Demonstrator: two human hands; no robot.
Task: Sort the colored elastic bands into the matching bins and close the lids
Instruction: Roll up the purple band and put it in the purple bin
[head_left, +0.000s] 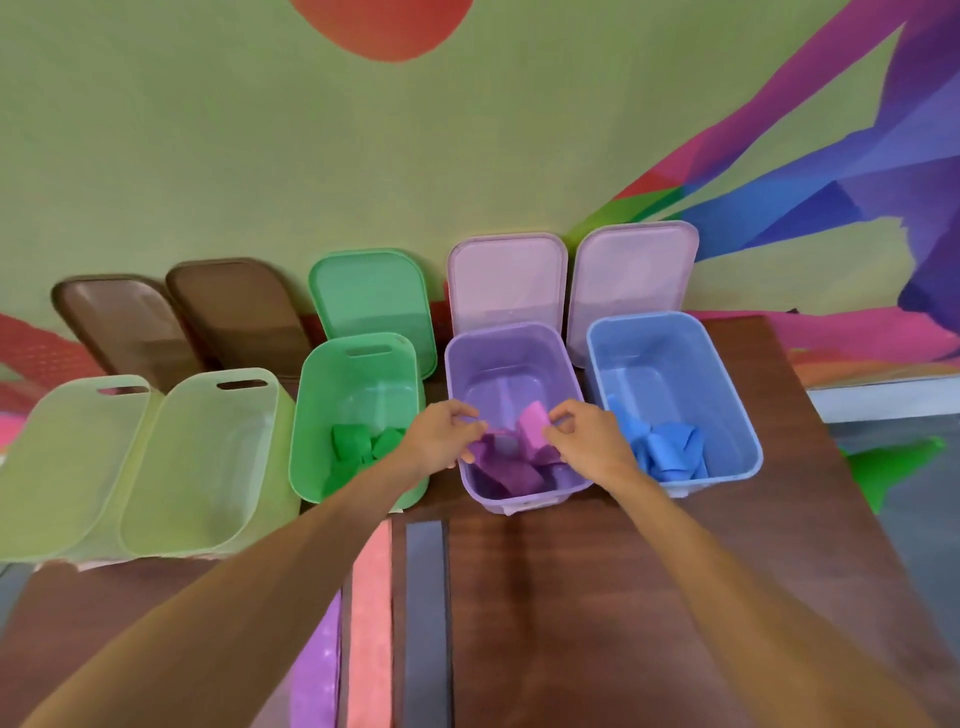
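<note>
Left hand (445, 432) and right hand (584, 434) pinching a purple band (532, 423) over the purple bin (566, 364), green bin (306, 415) left, blue bin (727, 374) right, lids (506, 280) propped against the wall

The head view shows 2 arms, both uncovered over all their visible length. The long, slim left forearm (260, 571) and right forearm (727, 571) look broad at the lower edge and narrow toward the wrists. The left hand (444, 436) and right hand (589, 436) are bare too. The fingers are slightly blurred, so the nails cannot be made out.
</note>
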